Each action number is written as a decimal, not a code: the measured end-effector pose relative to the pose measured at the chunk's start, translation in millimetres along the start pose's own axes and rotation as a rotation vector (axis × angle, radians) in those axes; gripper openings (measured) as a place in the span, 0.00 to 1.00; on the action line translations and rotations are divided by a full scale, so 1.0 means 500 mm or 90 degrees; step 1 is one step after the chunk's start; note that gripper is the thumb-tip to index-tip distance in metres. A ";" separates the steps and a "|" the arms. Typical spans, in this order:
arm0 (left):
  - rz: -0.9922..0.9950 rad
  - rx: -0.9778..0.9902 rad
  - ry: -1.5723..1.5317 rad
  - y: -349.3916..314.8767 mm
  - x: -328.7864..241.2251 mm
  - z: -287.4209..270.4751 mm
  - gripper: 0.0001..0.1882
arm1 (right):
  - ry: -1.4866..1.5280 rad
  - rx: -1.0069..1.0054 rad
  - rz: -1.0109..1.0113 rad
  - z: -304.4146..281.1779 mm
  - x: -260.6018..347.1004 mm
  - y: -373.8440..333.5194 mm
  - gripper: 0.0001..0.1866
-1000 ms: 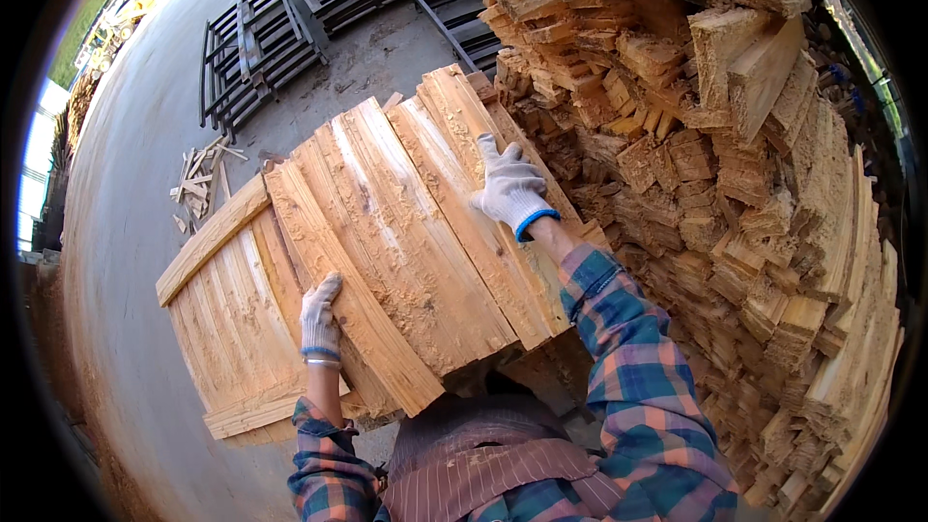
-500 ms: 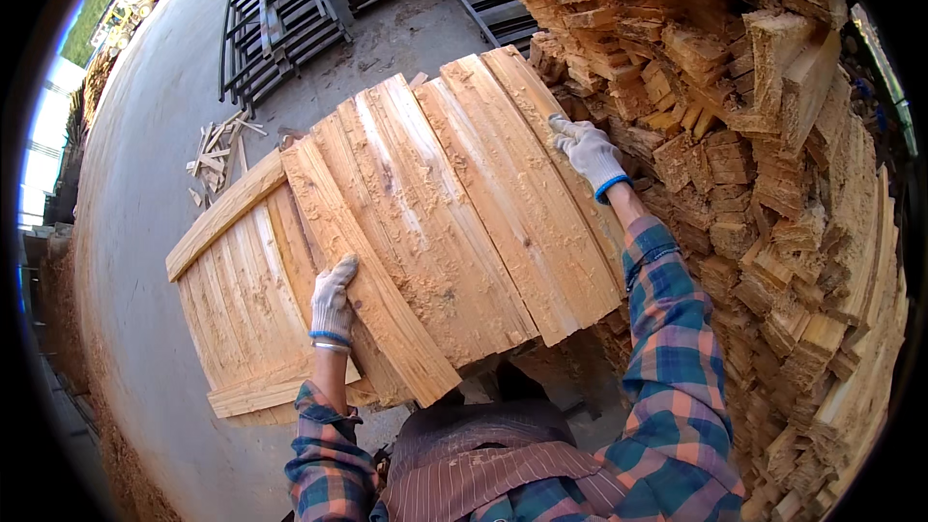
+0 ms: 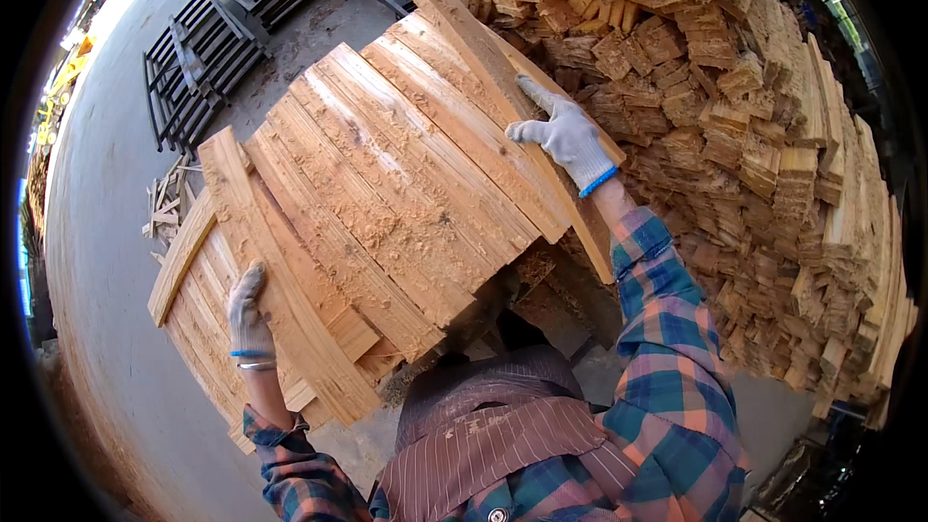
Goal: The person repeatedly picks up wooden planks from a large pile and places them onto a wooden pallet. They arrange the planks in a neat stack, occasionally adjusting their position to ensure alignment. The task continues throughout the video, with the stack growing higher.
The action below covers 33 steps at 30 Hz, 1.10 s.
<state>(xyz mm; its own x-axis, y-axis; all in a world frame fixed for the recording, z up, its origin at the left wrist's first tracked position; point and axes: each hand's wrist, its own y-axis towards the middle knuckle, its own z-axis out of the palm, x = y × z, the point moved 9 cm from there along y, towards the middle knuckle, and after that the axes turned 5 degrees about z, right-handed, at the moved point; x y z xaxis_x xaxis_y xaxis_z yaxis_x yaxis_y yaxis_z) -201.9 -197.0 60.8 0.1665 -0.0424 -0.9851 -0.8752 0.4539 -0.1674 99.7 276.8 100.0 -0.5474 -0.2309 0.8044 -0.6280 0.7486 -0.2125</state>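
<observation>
Left hand (image 3: 249, 317): clamped on first plank (image 3: 283, 290), fingers partly hidden. Right hand (image 3: 568, 138): apart, clamped on second plank (image 3: 479, 64). Woodpile (image 3: 715, 164): one, top cut off, pieces uncountable.

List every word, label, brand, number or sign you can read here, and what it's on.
None. No lettering can be read on the left glove, right glove, boards, wood stack, dark frames or striped apron; the yellow background shapes are too small and blurred to tell.
</observation>
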 end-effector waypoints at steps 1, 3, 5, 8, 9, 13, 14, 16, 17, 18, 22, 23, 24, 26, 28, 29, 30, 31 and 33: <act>-0.084 -0.024 0.030 -0.007 -0.013 -0.047 0.19 | 0.174 -0.018 0.023 -0.008 -0.038 -0.070 0.51; -0.140 -0.098 0.194 -0.002 0.040 -0.219 0.23 | 0.391 -0.110 0.030 -0.025 -0.076 -0.212 0.51; -0.230 -0.177 0.566 -0.036 0.006 -0.233 0.24 | 0.537 -0.247 0.034 -0.030 -0.180 -0.332 0.48; 0.068 -0.191 0.438 -0.011 0.063 -0.321 0.23 | 0.615 -0.367 0.191 0.030 -0.264 -0.404 0.43; 0.049 -0.178 0.406 -0.002 0.081 -0.312 0.23 | 0.670 -0.401 0.186 0.059 -0.291 -0.402 0.40; 0.009 -0.185 0.376 -0.023 0.054 -0.268 0.21 | 0.665 -0.404 0.226 0.138 -0.295 -0.320 0.27; 0.003 -0.195 0.386 -0.028 0.047 -0.259 0.21 | 0.653 -0.394 0.218 0.131 -0.288 -0.314 0.32; 0.043 -0.214 0.404 -0.029 0.056 -0.281 0.20 | 0.686 -0.391 0.177 0.129 -0.261 -0.322 0.36; 0.064 -0.221 0.409 -0.022 0.058 -0.287 0.19 | 0.693 -0.365 0.214 0.140 -0.285 -0.337 0.35; 0.070 -0.218 0.387 -0.029 0.054 -0.272 0.18 | 0.670 -0.388 0.200 0.136 -0.282 -0.360 0.36; 0.020 -0.215 0.337 -0.043 0.063 -0.280 0.19 | 0.671 -0.376 0.231 0.203 -0.246 -0.448 0.37; 0.038 -0.214 0.314 -0.037 0.064 -0.277 0.19 | 0.683 -0.372 0.236 0.237 -0.234 -0.448 0.38; 0.059 -0.203 0.292 -0.026 0.067 -0.265 0.19 | 0.814 -0.299 0.131 0.294 -0.249 -0.416 0.39; 0.075 -0.212 0.264 -0.031 0.068 -0.272 0.19 | 0.615 -0.366 0.310 0.296 -0.226 -0.413 0.39; 0.072 -0.208 0.243 -0.032 0.065 -0.262 0.19 | 0.765 -0.366 0.209 0.293 -0.220 -0.413 0.43; 0.071 -0.208 0.234 -0.034 0.061 -0.261 0.20 | 0.768 -0.371 0.188 0.290 -0.229 -0.418 0.43; 0.107 -0.208 0.232 -0.035 0.060 -0.257 0.22 | 0.771 -0.377 0.168 0.286 -0.239 -0.426 0.42; 0.089 -0.218 0.247 -0.030 0.071 -0.270 0.23 | 0.777 -0.384 0.144 0.279 -0.241 -0.434 0.42; 0.051 -0.250 0.268 -0.027 0.088 -0.298 0.25 | 0.657 -0.347 0.164 0.236 -0.243 -0.454 0.47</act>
<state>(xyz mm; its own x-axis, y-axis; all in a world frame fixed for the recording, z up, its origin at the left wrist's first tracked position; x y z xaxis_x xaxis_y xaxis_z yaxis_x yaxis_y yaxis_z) -250.3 -337.6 14.0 -0.0316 -0.4090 -0.9120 -0.9940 0.1089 -0.0144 243.3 61.4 -15.0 0.2365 0.3856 0.8918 -0.1110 0.9226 -0.3695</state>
